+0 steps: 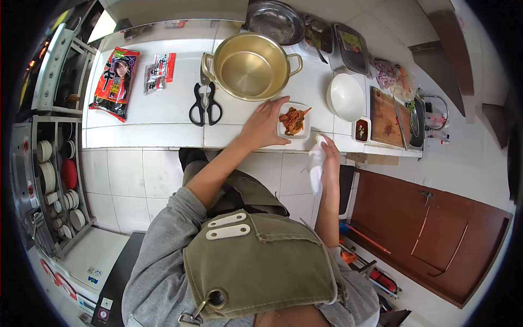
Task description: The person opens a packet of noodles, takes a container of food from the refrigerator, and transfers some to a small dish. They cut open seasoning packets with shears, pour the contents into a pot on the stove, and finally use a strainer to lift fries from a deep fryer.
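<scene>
A small square white dish of reddish pickled vegetables sits near the counter's front edge. My left hand spans its left side, with the fingers at the far corner and the thumb at the near one. Just past the counter edge, to the right of the dish, my right hand is closed on a white cloth, perhaps a paper towel. Behind my left hand stands a gold-coloured two-handled pot. Black-handled scissors lie to the left.
Right of the dish are a white bowl, a small sauce dish, and a cutting board bearing a knife. A red-black packet and smaller sachets lie left. Metal containers line the back.
</scene>
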`<state>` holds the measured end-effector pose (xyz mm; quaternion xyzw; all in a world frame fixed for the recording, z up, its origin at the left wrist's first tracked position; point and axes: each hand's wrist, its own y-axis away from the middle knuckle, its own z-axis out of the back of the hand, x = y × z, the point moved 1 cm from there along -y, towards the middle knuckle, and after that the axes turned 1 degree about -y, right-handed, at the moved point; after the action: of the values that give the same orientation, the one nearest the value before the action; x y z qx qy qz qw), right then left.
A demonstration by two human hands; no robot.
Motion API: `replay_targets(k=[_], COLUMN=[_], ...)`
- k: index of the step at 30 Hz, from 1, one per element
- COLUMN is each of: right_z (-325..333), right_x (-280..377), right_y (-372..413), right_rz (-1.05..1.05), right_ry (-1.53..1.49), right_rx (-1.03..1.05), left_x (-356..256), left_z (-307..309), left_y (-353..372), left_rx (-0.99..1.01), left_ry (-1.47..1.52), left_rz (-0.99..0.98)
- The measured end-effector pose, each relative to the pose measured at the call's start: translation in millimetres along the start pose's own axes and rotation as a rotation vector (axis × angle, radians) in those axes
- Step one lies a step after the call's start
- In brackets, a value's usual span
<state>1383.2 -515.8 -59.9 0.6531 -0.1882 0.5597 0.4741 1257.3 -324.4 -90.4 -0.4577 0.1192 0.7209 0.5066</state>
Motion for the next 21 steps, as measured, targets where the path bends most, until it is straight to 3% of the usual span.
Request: replay_targets(k=[1,3,13,16,20,21], right_z=[-1,-6,-42,-54,-61,-63], right_x=[-2,-2,47,60,58,60], right_y=[-5,-18,-52,-59,-63,-60], right_rz=[0.001,0.551,0.791,0.913,0.884,0.937], right_ry=[-0.002,0.565,0.595,0.914,1.089,1.079], right_rx=[-0.003,0.039,0.022,0.080,0.110,0.015], left_x=[-1,-1,1,1,2,3], left_z=[1,0,0,1,0,-1], left_y=[1,1,0,0,0,0], left_rx=[-0.009,0.010,0.014,0.062,0.033,0.002], left_ry=[0.013,0.014,0.024,0.050,0.042,0.043], left_rz=[-0.013,-0.001,-0.014,0.033,0.025,-0.005])
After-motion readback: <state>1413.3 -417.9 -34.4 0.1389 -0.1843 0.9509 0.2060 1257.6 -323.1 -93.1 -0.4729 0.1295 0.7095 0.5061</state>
